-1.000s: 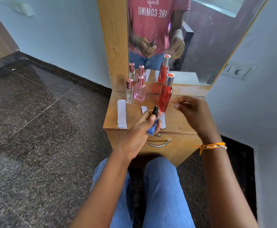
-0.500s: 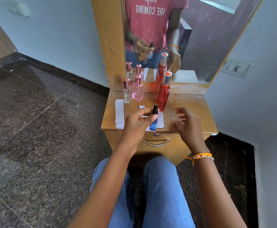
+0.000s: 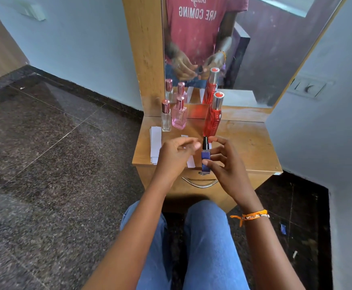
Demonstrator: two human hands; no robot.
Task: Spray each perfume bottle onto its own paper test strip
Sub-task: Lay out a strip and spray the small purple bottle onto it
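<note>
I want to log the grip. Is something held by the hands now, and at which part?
The right hand holds the small blue bottle by its body, thumb on the lower side. The left hand is open beside it, holding nothing.

Small blue bottle point(image 3: 205, 159) upright, black sprayer bare, near front edge; tall red bottle point(image 3: 212, 118) behind; pink bottle point(image 3: 179, 117), clear bottle point(image 3: 166, 117) back left; white strips point(image 3: 155, 146) stacked left.
</note>
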